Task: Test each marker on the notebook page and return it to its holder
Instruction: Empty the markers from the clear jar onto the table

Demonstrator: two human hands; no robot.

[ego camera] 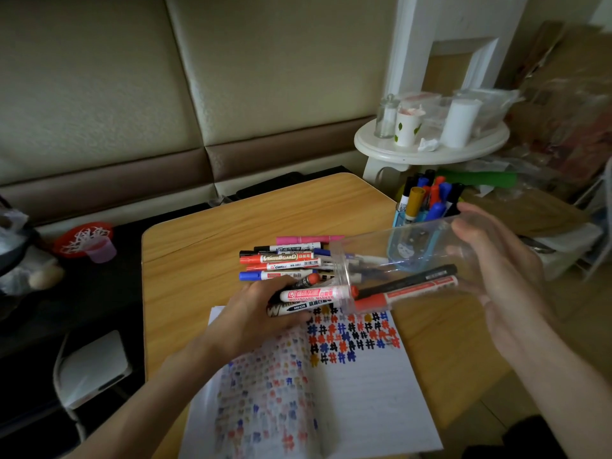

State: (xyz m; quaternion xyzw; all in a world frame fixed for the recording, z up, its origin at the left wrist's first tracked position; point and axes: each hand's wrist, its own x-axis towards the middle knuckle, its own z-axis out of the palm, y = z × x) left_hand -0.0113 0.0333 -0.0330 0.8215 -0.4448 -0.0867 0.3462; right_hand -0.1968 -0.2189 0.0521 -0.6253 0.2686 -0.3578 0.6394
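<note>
My left hand (255, 313) grips a bundle of markers (311, 294) above the top of the open notebook (347, 385), whose page carries rows of coloured hash marks. My right hand (500, 270) holds a clear plastic cup (397, 260) tipped on its side, mouth toward the left. A red marker (407, 293) and a black one lie inside the cup. The bundle's ends sit at the cup's mouth. More markers lie in a loose pile (284, 260) on the wooden table behind my left hand.
A blue holder (424, 207) packed with upright markers stands at the table's right edge. A round white side table (430, 147) with cups and jars is behind it. A red basket (82, 240) sits on the dark surface at the left.
</note>
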